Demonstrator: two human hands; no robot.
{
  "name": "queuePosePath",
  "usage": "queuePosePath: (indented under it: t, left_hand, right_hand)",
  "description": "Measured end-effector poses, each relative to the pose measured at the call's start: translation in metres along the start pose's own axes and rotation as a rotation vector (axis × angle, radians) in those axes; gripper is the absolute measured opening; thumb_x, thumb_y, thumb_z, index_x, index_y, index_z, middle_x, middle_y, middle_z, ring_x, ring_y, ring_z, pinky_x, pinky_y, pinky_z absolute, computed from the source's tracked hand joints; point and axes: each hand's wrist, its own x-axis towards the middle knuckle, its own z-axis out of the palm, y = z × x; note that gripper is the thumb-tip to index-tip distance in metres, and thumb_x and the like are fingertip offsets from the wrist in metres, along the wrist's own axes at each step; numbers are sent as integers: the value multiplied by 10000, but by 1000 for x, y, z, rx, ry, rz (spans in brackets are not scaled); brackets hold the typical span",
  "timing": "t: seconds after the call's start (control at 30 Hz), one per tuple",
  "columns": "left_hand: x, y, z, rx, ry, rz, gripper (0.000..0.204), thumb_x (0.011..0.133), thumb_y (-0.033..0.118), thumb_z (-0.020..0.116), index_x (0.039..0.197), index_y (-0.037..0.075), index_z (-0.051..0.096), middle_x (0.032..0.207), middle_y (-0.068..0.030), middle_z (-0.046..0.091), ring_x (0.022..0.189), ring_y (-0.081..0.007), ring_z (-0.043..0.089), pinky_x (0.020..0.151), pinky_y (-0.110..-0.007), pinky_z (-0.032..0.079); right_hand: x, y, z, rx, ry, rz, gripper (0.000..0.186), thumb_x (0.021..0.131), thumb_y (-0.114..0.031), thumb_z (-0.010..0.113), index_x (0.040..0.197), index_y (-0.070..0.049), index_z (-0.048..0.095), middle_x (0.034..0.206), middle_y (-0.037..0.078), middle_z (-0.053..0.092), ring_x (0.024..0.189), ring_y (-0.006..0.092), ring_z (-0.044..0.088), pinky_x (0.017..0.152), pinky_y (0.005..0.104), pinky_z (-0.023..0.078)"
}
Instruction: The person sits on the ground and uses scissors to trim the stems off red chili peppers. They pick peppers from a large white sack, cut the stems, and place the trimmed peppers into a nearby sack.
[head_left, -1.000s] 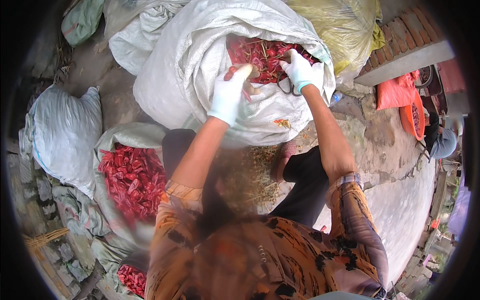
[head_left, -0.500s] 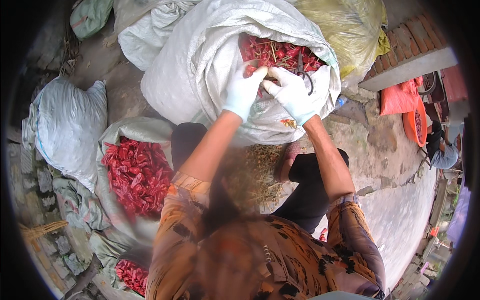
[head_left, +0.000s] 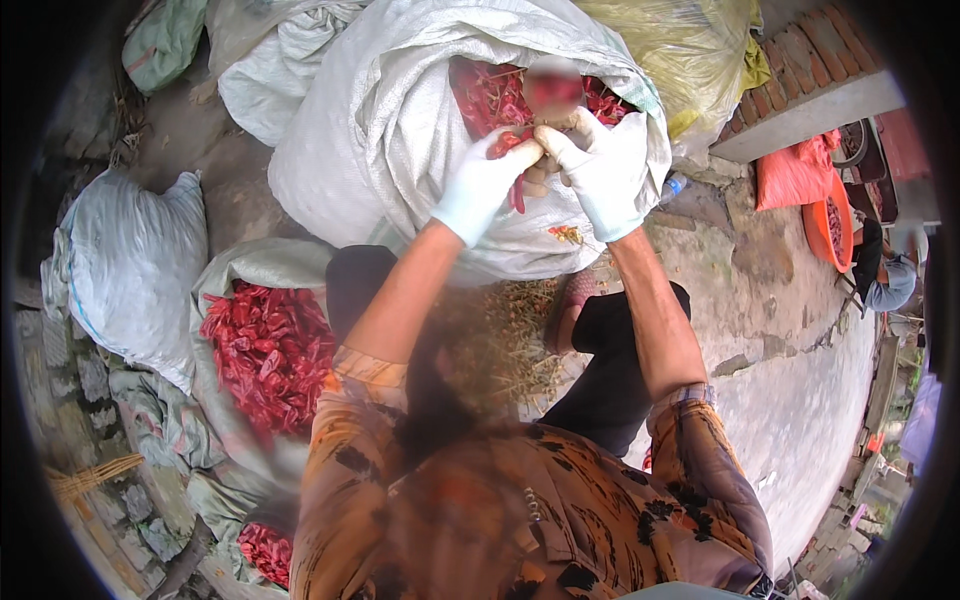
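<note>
Both hands wear white gloves and meet over the mouth of a big white woven sack [head_left: 340,150]. Closed fingers of my left hand [head_left: 478,188] hold red dried chili peppers [head_left: 517,196], one of which hangs below the palm. The fingers of my right hand [head_left: 600,180] are pinched together against the left fingertips; what lies between them is hidden. Behind the hands, loose red peppers [head_left: 488,92] with pale stems fill the sack opening. A blurred patch covers part of them just beyond my fingers.
An open sack of red peppers [head_left: 270,355] stands left of my knee, near a full white sack [head_left: 140,265]. Stem scraps [head_left: 510,340] litter the ground between my feet. A yellowish bag [head_left: 670,60], a low brick wall [head_left: 800,75] and an orange basin [head_left: 820,230] are right.
The view has shifted slightly. Dark scissors seen by my right hand are no longer visible. My hands stay together, and a pepper now hangs lower from the left one.
</note>
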Motion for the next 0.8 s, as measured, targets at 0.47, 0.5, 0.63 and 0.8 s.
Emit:
queuePosePath:
  t: [0.47, 0.5, 0.63, 0.8]
  left_hand:
    - [2, 2, -7, -108, -148, -174, 194, 944, 242, 581, 983, 52, 593, 687, 19, 524, 533, -80, 461, 457, -240, 346]
    - [-1, 5, -4, -118, -125, -186, 193, 946, 236, 579, 991, 49, 592, 691, 18, 520, 535, -83, 455, 464, -244, 349]
    - [-1, 26, -26, -270, 5, 15, 145, 944, 174, 585, 1008, 46, 563, 745, 21, 459, 646, -99, 430, 605, -268, 395]
    - [10, 23, -54, -148, 197, 144, 161, 812, 134, 730, 916, 66, 628, 693, 5, 524, 616, -103, 529, 573, -256, 486]
  right_hand:
    - [3, 22, -17, 1229, -239, 426, 161, 954, -195, 566, 969, -36, 590, 776, 16, 577, 529, 25, 391, 409, 169, 287]
    - [7, 25, -20, 1273, -253, 411, 164, 957, -199, 559, 971, -38, 590, 764, 13, 573, 522, 28, 385, 410, 167, 287]
    - [-9, -9, -38, 307, -539, 413, 367, 935, -314, 592, 1164, -28, 567, 755, 41, 603, 525, 35, 441, 436, 169, 334]
    - [-18, 30, -26, -518, -717, 81, 343, 956, -300, 573, 1194, -59, 621, 885, 36, 658, 556, 47, 516, 500, 196, 421]
